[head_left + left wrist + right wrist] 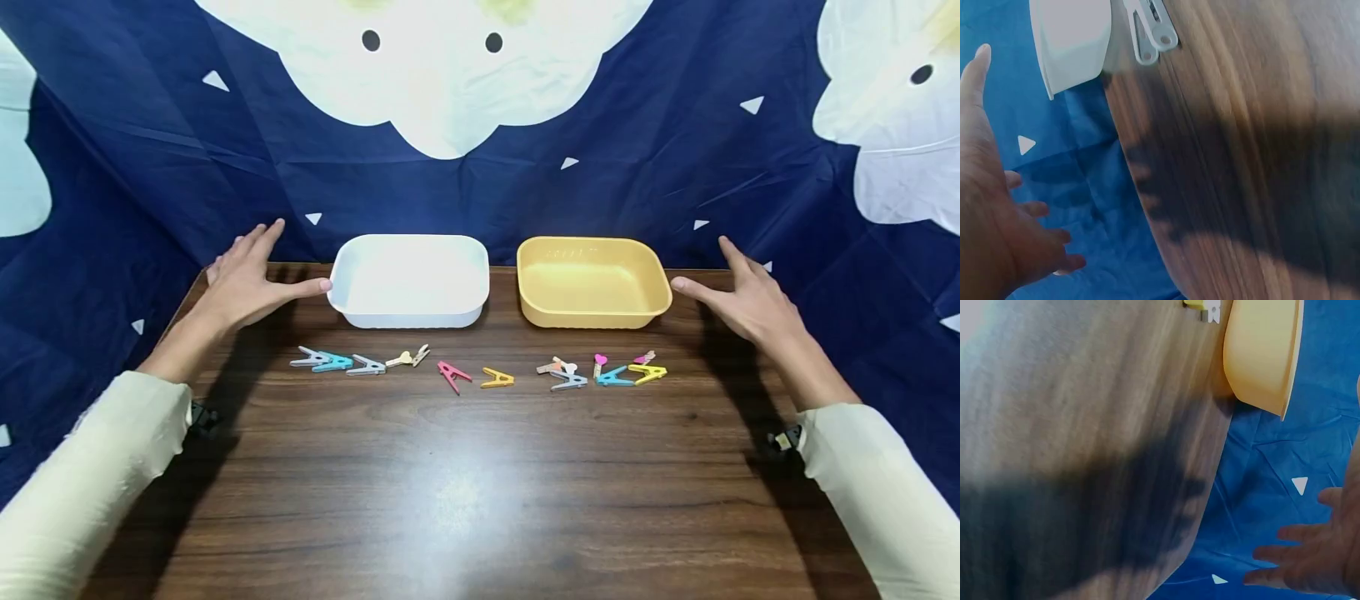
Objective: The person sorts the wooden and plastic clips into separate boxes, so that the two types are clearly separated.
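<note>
My left hand (243,287) is spread beside the white basin (408,320), its thumb tip right at the basin's left rim in the head view. On the other side my right hand (750,300) is spread, thumb pointing at the right end of the yellow basin (592,320). Neither hand holds anything. In front of the basins lies a row of clothespins, among them a red clothespin (453,375), an orange clothespin (498,378), a blue clothespin (615,377) and a yellow clothespin (649,374). A small clip with a pink heart (600,361) is among them.
The brown wooden table (465,483) ends just behind the basins. A dark blue cloth (420,196) with white shapes hangs behind it and at both sides. In the left wrist view, a grey clothespin (1150,31) lies near the white basin.
</note>
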`<action>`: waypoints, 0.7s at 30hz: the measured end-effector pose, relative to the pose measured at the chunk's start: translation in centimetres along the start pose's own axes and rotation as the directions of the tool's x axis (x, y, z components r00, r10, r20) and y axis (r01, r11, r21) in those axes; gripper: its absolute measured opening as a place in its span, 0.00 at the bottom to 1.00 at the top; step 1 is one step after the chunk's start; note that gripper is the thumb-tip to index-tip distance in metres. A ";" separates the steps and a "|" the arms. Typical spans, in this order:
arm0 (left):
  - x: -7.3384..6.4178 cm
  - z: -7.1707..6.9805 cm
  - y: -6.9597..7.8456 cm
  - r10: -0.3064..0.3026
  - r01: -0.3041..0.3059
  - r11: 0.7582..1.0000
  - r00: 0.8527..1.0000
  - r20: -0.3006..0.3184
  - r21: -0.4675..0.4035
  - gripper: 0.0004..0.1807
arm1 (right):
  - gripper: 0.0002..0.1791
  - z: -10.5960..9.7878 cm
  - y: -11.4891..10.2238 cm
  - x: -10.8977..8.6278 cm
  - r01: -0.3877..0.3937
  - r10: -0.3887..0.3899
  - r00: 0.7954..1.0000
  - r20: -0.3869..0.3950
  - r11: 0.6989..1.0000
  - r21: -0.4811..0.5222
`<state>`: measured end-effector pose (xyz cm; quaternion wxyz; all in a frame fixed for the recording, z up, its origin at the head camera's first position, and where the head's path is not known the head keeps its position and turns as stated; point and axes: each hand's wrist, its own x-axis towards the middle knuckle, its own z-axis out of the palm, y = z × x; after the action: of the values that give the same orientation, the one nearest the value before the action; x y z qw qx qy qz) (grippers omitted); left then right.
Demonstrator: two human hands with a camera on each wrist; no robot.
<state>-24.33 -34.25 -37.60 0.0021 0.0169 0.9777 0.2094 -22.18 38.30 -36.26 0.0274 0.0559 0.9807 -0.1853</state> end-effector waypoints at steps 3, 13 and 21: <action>0.0 0.4 0.2 0.004 -0.003 0.999 1.000 0.023 -0.035 0.74 | 0.67 0.3 0.2 -0.4 -0.002 0.002 1.000 0.013 1.000 0.007; 0.3 1.7 1.2 0.017 -0.006 0.996 0.993 0.119 -0.094 0.76 | 0.64 1.5 1.3 -1.6 0.015 -0.016 1.000 0.017 0.998 0.059; 0.1 3.0 2.1 0.038 -0.012 0.976 0.993 0.115 -0.216 0.75 | 0.62 2.1 2.3 -2.2 -0.012 0.000 0.995 0.101 0.992 0.122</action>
<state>-24.37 -31.15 -39.49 0.0594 0.0415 0.9472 0.3122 -19.66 39.40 -38.89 0.0742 0.0509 0.9647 -0.2476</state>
